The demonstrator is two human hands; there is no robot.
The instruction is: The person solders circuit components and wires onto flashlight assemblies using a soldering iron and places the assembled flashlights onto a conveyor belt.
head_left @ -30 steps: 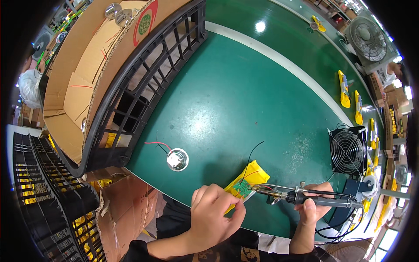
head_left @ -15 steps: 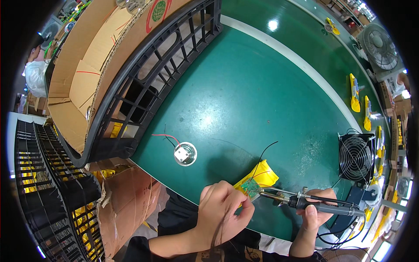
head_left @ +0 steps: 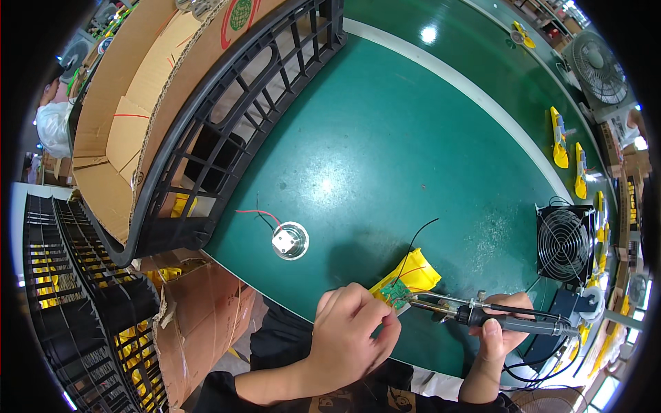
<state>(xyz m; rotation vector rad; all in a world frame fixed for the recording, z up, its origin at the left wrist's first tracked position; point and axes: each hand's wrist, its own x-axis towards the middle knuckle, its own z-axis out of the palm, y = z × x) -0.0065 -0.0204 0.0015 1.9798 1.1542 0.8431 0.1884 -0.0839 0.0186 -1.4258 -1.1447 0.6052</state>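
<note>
My right hand (head_left: pixel 506 327) grips a soldering iron (head_left: pixel 509 322) with a dark handle and a thin metal tube along its barrel. Its tip meets a small green circuit board (head_left: pixel 394 294), which lies in a yellow plastic housing (head_left: pixel 421 270). A thin black wire (head_left: pixel 415 241) and a red one rise from the board. With fingers curled, my left hand (head_left: pixel 352 337) holds the housing's near end, though its fingertips are partly hidden. Farther left on the green table lies a round silver lamp part (head_left: pixel 290 241) with a white block and red and black leads.
A black plastic crate (head_left: pixel 206 148) and a cardboard box (head_left: pixel 117 131) border the table's left side. A small black fan (head_left: pixel 564 244) stands at the right. Beyond the pale edge strip (head_left: pixel 475 86), yellow pieces (head_left: pixel 558 138) lie on a green belt. More crates (head_left: pixel 82 296) stand lower left.
The whole view has shifted slightly. Both hands, the soldering iron and the yellow housing keep almost the same positions relative to one another.
</note>
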